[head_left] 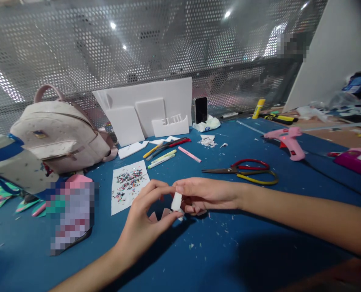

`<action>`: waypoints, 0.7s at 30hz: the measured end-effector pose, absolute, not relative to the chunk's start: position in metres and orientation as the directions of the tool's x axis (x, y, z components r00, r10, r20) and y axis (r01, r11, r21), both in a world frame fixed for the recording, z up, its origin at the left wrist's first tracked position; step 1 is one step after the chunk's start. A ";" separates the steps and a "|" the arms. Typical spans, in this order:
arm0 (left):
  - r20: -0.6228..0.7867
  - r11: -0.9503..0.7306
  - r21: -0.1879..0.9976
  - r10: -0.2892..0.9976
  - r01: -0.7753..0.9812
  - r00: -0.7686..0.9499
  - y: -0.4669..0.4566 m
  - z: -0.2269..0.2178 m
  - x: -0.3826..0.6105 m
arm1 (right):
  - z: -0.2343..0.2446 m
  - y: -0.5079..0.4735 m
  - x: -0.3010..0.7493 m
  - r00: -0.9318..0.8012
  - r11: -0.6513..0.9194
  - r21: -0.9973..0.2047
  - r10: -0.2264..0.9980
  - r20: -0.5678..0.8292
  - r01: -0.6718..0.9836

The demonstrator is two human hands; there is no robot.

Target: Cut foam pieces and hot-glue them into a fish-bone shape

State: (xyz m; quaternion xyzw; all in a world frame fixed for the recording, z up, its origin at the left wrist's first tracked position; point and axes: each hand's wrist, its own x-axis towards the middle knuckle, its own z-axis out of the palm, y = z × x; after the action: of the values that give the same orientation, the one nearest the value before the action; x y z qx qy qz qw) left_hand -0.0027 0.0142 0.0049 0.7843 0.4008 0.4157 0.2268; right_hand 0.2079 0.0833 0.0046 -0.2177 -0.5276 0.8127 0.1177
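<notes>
My left hand (148, 219) and my right hand (203, 196) meet over the blue table (217, 247), both pinching a small white foam piece (176, 201). The left thumb and fingers close on it from the left and below. From the right, my right fingertips grip its top, with the other fingers curled under. A sheet of paper with coloured scraps (128, 184) lies just left of the hands. Red and yellow-handled scissors (247, 170) lie beyond my right hand.
A pale backpack (61, 129) stands at the left. White foam boards (150, 109) lean on the perforated metal screen, a phone (201, 109) beside them. Pens and markers (165, 152) lie mid-table. A pink glue gun (286, 140) rests at the right. Small scraps dot the table.
</notes>
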 end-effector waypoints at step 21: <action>0.610 -0.737 0.363 0.651 0.570 0.453 0.019 -0.001 -0.009 | 0.010 0.066 0.202 -0.785 -0.185 -0.976 0.585 -0.203 0.114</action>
State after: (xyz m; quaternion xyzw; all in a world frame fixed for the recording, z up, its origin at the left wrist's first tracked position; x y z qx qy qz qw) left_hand -0.0088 0.0188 -0.0009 0.8507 0.3587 0.3807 0.0530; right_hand 0.2018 0.0658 0.0096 -0.2833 -0.6168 0.7157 0.1643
